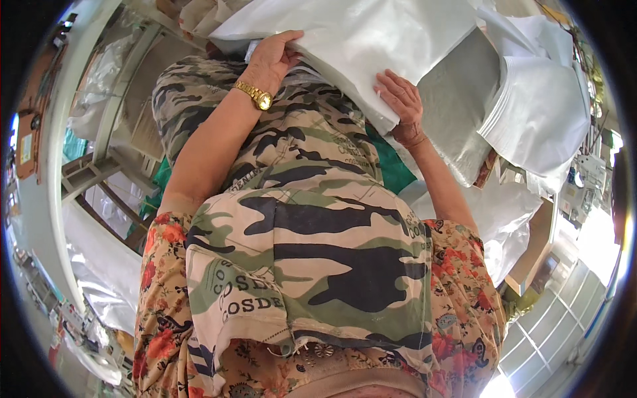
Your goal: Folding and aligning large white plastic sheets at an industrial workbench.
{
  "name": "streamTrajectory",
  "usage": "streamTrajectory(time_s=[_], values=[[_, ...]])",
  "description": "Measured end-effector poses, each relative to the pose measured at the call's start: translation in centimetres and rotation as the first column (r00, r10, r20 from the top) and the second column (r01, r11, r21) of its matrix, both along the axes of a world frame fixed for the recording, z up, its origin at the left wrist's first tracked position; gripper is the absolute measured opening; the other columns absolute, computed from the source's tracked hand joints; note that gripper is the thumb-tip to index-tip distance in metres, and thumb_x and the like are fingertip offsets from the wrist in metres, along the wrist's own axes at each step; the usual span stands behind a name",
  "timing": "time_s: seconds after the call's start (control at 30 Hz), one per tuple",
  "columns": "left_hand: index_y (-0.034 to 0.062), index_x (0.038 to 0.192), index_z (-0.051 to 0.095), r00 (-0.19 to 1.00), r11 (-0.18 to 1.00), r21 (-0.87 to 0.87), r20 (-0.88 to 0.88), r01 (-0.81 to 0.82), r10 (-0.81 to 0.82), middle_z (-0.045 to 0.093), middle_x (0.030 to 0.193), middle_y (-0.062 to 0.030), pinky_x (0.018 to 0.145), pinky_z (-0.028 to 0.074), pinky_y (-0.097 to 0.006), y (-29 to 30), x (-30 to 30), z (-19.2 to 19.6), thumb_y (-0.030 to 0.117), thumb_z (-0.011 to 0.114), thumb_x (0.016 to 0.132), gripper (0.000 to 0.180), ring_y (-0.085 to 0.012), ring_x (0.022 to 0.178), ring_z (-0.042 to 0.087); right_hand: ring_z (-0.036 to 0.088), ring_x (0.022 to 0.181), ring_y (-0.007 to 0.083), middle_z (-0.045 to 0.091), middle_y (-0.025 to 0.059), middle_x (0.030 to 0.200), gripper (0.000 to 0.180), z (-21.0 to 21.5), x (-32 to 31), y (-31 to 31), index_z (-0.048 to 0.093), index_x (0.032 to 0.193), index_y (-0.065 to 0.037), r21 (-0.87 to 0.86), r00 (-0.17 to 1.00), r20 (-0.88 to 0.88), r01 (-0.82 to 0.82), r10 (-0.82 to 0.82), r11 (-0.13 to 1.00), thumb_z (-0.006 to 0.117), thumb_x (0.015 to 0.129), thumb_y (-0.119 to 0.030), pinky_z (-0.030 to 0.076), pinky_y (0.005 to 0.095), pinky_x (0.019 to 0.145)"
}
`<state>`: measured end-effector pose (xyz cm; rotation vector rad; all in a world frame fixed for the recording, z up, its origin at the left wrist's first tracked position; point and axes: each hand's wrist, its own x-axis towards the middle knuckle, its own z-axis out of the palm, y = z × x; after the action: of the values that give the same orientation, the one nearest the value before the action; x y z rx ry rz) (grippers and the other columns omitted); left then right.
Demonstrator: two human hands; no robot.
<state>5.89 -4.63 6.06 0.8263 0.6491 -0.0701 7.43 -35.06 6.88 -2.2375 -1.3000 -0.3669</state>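
Note:
A stack of glossy white plastic sheets [358, 40] lies across the far side of my lap, its near corner pointing at me. My left hand [271, 58], with a gold watch on the wrist, pinches the left edge of these sheets. At the near right corner my right hand [401, 106] grips the stack, fingers on top and thumb out of sight. A camouflage-print apron [318, 219] covers my front and legs under both forearms.
Right of the stack lies a greyer flat sheet [458, 99], with a fanned pile of white sheets [541, 109] beyond. A cardboard box [534, 249] and clear plastic stand at my right. A metal frame [93, 172] rises at my left. Tiles [551, 325] show at lower right.

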Motion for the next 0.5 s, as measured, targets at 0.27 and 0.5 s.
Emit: streamTrajectory(time_s=[0.27,0.5], values=[[-0.002,0.1,0.062,0.997,0.981,-0.191,0.074,0.038,-0.024,0.065,0.093,-0.0103,0.066,0.058,-0.033,-3.2,-1.8,-1.7,0.014,0.071,0.085,0.024,-0.0209,0.081,0.064,0.062,0.112,0.0236,0.068,0.0038,0.116,0.03,5.0,1.5,1.4,0.068,0.11,-0.012,-0.043,0.978,-0.175,-0.12,0.111,0.992,0.065,0.08,-0.012,0.046,0.0363,0.095],[-0.0056,0.112,0.055,0.969,0.904,-0.347,0.088,0.248,-0.233,0.058,0.109,-0.0176,0.084,0.059,-0.042,-6.0,-3.6,1.3,0.011,0.057,0.093,0.025,-0.0294,0.095,0.063,0.063,0.109,0.0241,0.068,0.003,0.116,0.037,7.9,2.9,2.2,0.067,0.112,-0.013,-0.249,0.978,-0.037,-0.206,0.204,0.946,0.064,0.076,-0.006,0.047,0.0394,0.094]])
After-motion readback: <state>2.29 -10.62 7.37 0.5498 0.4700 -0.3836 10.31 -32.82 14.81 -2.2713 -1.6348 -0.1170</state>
